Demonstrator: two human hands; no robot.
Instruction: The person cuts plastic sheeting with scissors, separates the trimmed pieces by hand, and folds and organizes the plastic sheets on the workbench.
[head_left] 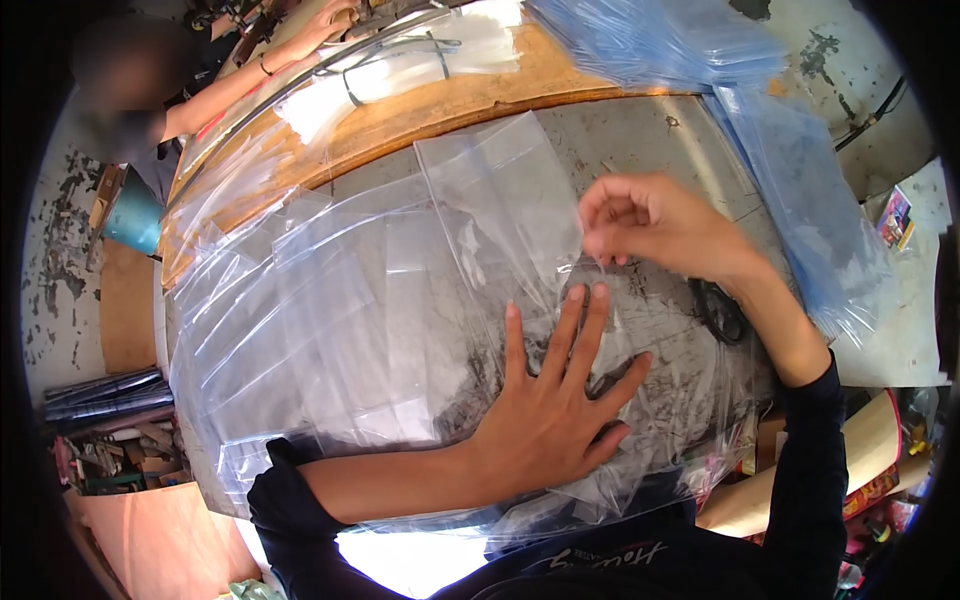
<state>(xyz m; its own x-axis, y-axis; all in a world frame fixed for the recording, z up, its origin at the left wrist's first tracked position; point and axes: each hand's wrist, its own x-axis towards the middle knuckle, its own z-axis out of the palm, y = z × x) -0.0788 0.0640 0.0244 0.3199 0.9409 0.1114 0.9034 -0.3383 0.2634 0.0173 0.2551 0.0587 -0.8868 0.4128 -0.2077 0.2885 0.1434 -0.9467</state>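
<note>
Clear plastic sheets [330,310] lie overlapping across the grey worktop [640,140]. My left hand [550,410] lies flat on the plastic near the front, its fingers spread. Behind and right of it, my right hand [650,230] is closed, thumb and fingers pinched together at the right edge of a clear plastic bag [500,190]. The plastic edge seems to run into the pinch, though the fingertips hide the exact contact. Black-handled scissors [718,312] lie under my right forearm.
Blue-tinted plastic sheets [800,200] hang over the right side. A tied white bundle [400,75] sits on the wooden board [545,75] at the back. Another person's arm [230,95] reaches in at the back left. A teal container [133,215] stands left.
</note>
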